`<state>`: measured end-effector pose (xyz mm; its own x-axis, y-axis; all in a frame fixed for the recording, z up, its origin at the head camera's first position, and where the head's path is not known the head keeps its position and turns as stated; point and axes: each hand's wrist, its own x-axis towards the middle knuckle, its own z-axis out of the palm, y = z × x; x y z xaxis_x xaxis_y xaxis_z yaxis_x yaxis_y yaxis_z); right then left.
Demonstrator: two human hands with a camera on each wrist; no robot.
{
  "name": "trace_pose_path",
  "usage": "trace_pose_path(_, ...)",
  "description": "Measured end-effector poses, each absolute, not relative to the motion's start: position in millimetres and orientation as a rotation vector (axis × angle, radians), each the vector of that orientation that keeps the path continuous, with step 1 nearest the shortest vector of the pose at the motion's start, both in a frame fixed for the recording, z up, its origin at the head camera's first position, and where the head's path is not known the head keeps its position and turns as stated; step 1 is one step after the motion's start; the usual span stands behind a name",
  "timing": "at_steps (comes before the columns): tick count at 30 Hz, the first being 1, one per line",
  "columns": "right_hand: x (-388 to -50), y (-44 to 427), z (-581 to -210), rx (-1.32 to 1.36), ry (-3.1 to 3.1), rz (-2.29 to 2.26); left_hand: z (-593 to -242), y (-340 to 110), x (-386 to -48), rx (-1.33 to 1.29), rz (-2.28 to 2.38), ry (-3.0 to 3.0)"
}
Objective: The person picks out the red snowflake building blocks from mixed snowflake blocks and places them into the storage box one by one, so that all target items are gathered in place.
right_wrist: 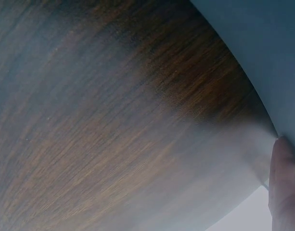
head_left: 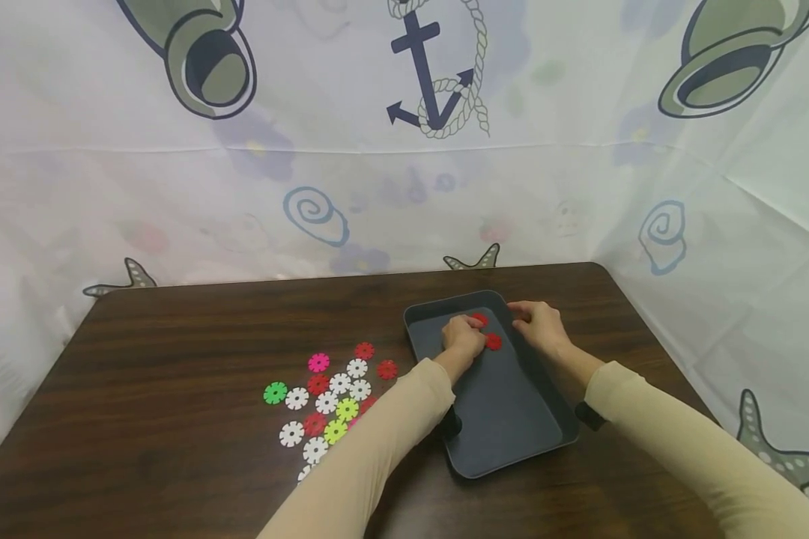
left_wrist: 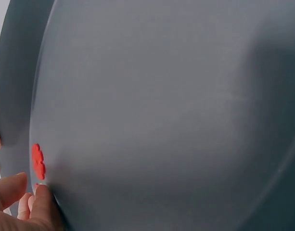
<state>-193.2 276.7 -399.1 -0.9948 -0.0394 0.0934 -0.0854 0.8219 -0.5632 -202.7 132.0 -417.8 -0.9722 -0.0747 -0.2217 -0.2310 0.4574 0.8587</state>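
A dark grey rectangular tray (head_left: 512,419) lies on the table, with two red notched discs inside near its far right side. My left hand (head_left: 464,337) reaches into the tray beside the red discs (head_left: 494,342). In the left wrist view, its thumb and finger are apart; one fingertip touches a barely visible red disc, and another red disc (left_wrist: 38,161) lies flat nearby. At the tray's right rim, my right hand (head_left: 541,326) rests its fingertips on the edge. The right wrist view shows one finger (right_wrist: 283,178) against the tray's outer wall (right_wrist: 262,53).
Left of the tray, several loose notched discs in white, red, yellow-green, pink and green (head_left: 275,392) are spread on the dark wooden table (head_left: 162,419). The left forearm covers part of them. A patterned white cloth (head_left: 350,180) hangs behind the table and along its right side.
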Motion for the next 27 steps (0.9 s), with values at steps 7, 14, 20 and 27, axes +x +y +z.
trace_pose_path(7, -192, 277, -400, 0.111, -2.922, 0.884, -409, 129, -199, -0.254, 1.616, 2.455)
trace_pose_path(14, -191, 277, -397, 0.104, -2.932, 0.896, -391, 123, -194, -0.174, 1.703, 2.308)
trace_pose_path(20, -191, 277, -396, 0.071, -2.944, 0.928, -377, 110, -189, -0.093, 1.828, 2.136)
trace_pose_path(27, -191, 275, -395, 0.072, -2.951, 0.941, -363, 89, -182, -0.035, 1.950, 1.860)
